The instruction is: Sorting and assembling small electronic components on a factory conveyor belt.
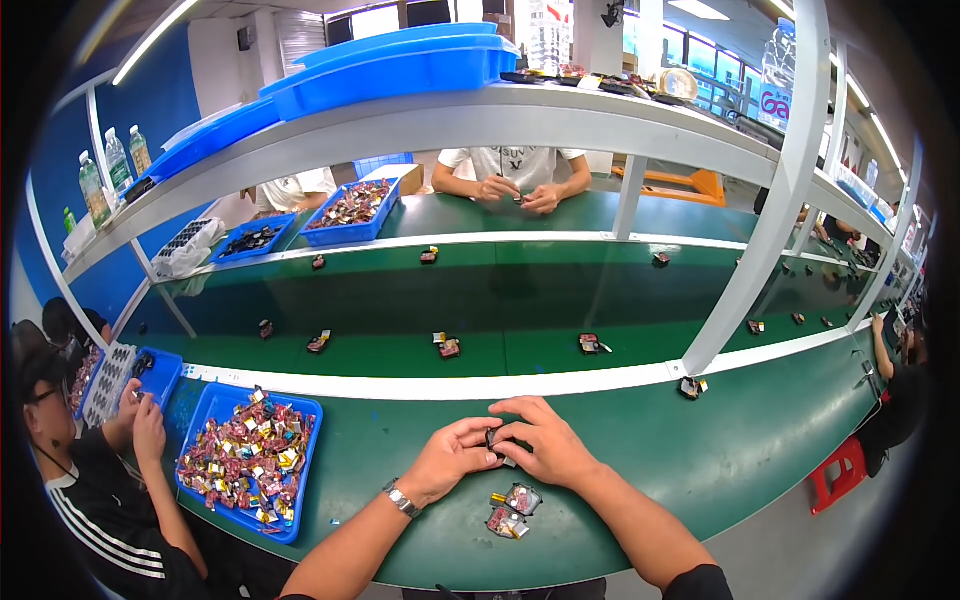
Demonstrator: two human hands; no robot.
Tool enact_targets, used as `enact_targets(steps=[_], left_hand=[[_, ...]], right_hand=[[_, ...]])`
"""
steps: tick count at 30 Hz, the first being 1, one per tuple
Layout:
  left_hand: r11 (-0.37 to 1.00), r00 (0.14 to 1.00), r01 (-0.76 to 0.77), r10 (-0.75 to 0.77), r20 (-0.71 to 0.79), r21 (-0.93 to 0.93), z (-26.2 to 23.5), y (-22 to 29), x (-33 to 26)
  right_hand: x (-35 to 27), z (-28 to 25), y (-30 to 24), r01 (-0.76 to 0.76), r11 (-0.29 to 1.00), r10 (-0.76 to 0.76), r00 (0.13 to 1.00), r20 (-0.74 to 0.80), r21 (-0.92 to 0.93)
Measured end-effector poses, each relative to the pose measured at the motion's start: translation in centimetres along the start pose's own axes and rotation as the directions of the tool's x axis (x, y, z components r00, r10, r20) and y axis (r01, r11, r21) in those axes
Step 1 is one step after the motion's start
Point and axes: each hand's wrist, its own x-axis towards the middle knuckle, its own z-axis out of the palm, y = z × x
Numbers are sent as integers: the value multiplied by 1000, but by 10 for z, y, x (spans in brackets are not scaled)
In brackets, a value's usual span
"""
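Your left hand (452, 462) and right hand (545, 442) meet over the green table (700, 450), pinching a small dark part (492, 440) between their fingertips. Two small red-and-gold parts (513, 510) lie just below your hands, and a blue tray (300, 470) of similar pieces sits to your left.

Left hand (455, 458) and right hand (540, 440) together at the near edge of the bench (700, 450), pinching one small part (492, 440) between them. Just below the hands, two small parts (512, 510) on the bench. Well left of the left hand, a tray (300, 470) full of small pieces. Beyond the hands, a conveyor belt (400, 300) with scattered parts. Across the belt, opposite, another person's hands (520, 193). Overhead, a shelf (500, 125) bearing bins (400, 62)
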Motion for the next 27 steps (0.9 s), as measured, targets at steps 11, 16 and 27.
enact_targets(steps=[11, 16, 27], left_hand=[[998, 998, 67, -67, -19, 2, 2, 1, 0], [998, 998, 52, -52, -33, -21, 6, 4, 1], [998, 999, 20, -21, -26, -58, -1, 1, 1]], right_hand=[[-5, -4, 2, -70, 979, 53, 994, 95, 194], [-7, -1, 4, -57, 986, 50, 998, 44, 159], [-9, 11, 3, -103, 984, 111, 993, -48, 146]])
